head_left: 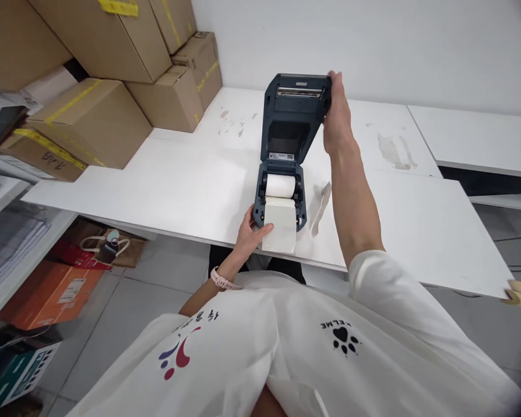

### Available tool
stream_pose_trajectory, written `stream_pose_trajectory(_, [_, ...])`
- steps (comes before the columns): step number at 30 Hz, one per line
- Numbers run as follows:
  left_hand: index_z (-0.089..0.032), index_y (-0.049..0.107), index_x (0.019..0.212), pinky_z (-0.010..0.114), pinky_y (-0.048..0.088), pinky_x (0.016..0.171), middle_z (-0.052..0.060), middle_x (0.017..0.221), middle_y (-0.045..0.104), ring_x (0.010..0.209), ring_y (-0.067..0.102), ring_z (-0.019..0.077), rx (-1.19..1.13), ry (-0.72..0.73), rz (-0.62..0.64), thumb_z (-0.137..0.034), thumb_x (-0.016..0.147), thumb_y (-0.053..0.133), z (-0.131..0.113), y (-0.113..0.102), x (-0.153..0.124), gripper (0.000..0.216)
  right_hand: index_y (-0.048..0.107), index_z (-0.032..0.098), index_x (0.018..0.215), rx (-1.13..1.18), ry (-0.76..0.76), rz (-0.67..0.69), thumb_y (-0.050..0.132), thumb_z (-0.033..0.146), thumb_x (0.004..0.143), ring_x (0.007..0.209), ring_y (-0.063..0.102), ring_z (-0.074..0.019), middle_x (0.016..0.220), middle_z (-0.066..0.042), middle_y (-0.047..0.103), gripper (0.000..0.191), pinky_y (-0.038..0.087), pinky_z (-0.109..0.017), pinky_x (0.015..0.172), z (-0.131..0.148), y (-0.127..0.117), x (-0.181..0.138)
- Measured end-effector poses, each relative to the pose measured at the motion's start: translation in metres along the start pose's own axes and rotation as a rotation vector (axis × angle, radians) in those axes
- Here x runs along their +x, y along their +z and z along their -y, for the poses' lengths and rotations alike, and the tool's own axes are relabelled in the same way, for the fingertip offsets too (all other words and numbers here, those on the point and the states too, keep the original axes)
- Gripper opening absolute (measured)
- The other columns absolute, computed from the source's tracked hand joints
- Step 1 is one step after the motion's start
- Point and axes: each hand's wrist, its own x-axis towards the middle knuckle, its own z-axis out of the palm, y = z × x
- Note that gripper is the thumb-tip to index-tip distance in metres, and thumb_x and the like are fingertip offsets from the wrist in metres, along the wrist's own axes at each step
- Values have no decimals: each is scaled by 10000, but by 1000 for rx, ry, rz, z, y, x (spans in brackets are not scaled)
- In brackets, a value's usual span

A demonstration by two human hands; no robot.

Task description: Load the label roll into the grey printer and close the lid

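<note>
Clamping lid (296, 105) edge w/ my R hand (338, 119); L hand (248, 236) clasps base (301, 188) corner, thumb on label strip (280, 223). Open printer (282, 164) on worktop (191, 185), nr edge. I est. base stiff, hefty; strip light, pliable: hold by sides.

The person wears a white, short-sleeved T-shirt (249, 324). On its right chest, black KELME lettering (335, 325) stands with a black paw print (341, 334) made of 1 heart-shaped pad and 4 toes. On its left chest, dark characters (195, 322) accompany a logo (183, 355) of 2 curved strokes and 2 dots, in red and blue-violet. A pale pink perforated wristband (220, 280) circles the left wrist. Black legwear (287, 267) shows partly past the shirt.
</note>
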Motion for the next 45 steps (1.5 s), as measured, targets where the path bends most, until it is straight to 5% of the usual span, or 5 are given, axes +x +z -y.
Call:
stream_pose_trajectory(8, [-284, 274, 1627, 449, 401, 1245, 117, 1732, 288, 1578, 347, 320, -77, -71, -54, -717, 882, 578, -14, -22, 0, 914, 670, 279, 1318, 79, -120, -35, 59, 736, 1007, 1332, 619, -291, 1355, -47, 687, 824, 455, -540, 1202, 5, -1, -107])
stream_pose_trajectory(15, [-399, 300, 1595, 487, 233, 1324, 1, 1754, 241, 1636, 197, 262, 131, 301, -230, -719, 955, 437, -67, -21, 28, 728, 418, 421, 1557, -79, -20, -42, 444, 659, 1002, 1576, 336, -280, 1671, 11, 403, 604, 276, -592, 1292, -9, 23, -228])
stream_pose_trajectory(21, [-342, 345, 1590, 554, 24, 1334, 16, 1772, 174, 1656, -33, 303, 584, 682, -108, -734, 954, 398, -95, 14, 89, 749, 117, 460, 1641, 110, 241, -101, 640, 672, 888, 1647, 118, -283, 1770, 19, 129, 941, 218, -611, 1302, -26, 28, -234])
stream_pose_trajectory(39, [-277, 479, 1468, 558, 185, 1292, 126, 1638, 415, 1600, 228, 308, 769, 722, -123, -629, 978, 448, -65, 23, 95, 604, 332, 364, 1597, 456, 470, -30, 793, 589, 734, 1537, 396, -326, 1669, -30, 402, 1004, 374, -542, 1265, -44, 34, -239])
stream_pose_trajectory(45, [-225, 556, 788, 347, 488, 720, 14, 751, 564, 708, 542, 160, 341, 690, -425, -565, 971, 495, -19, -8, 9, 391, 244, 304, 1639, 447, 527, -44, 786, 592, 706, 1538, 391, -311, 1682, -68, 370, 1117, 392, -498, 1257, -37, 34, -238])
